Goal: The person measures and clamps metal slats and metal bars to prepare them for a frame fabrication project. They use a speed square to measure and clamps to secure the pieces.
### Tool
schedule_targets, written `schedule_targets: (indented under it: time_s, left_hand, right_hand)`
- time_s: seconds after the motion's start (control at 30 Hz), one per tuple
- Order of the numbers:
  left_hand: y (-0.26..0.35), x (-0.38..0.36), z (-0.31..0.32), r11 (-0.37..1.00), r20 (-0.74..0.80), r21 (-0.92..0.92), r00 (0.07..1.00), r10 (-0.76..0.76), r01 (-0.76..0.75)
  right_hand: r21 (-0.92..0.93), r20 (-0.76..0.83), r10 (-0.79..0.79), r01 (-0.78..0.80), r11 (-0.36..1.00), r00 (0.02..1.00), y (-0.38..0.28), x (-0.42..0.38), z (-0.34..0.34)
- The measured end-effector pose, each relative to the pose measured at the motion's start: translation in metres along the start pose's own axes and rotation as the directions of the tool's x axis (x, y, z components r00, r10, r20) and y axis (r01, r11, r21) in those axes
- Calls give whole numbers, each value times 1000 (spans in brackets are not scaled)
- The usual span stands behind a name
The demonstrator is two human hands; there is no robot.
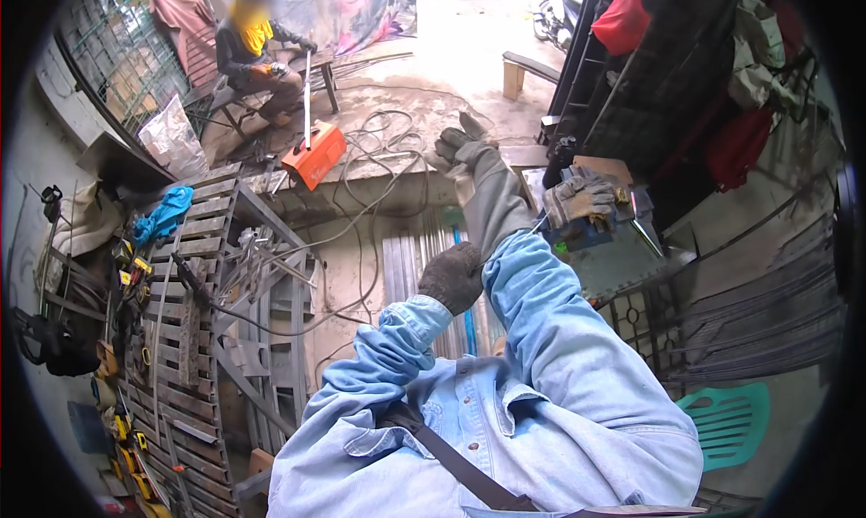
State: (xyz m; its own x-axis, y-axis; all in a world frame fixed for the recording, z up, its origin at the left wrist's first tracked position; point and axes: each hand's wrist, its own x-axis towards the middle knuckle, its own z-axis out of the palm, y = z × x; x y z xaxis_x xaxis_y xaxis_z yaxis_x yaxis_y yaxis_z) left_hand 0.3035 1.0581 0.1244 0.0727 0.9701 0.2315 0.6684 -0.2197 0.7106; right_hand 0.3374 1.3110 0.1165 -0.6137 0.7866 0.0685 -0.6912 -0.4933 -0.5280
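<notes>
My left hand [454, 279], in a dark knit glove, is closed on the cuff of the long grey glove [498, 198] worn on my right arm. Stretched forward and raised, my right hand [466, 146] is inside that grey glove with its fingers apart and nothing held. Blue denim sleeves cover both arms. Another pair of grey-tan work gloves [577, 200] lies on a cluttered small table to the right of my right forearm. Beneath my hands, long metal profiles [401, 265] lie on the floor.
A seated person [257, 63] holds a long light bar at the upper left. Nearby are an orange machine [314, 155] and coiled cables [383, 139]. A slatted metal rack [185, 293] with tools stands left. A green plastic chair [726, 425] is lower right, a bench [514, 78] ahead.
</notes>
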Motion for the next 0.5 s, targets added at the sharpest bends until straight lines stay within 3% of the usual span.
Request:
schedule_targets:
  time_s: [0.23,0.3,0.43,0.5]
  left_hand:
    - [3,4,-1,988,23,-68,990,140,-138]
    - [5,5,-5,1000,159,-20,987,-10,14]
    - [-1,0,1,983,153,-182,988,29,0]
    - [-1,-3,-2,993,172,-121,985,12,9]
  right_hand:
    - [-13,-52,-62,61,998,997,-12,-8,5]
    - [-17,-65,-82,81,997,995,-16,-13,6]
    - [-14,-92,-101,101,995,991,-14,-26,1]
    - [-9,-115,-108,108,994,988,-13,-36,-4]
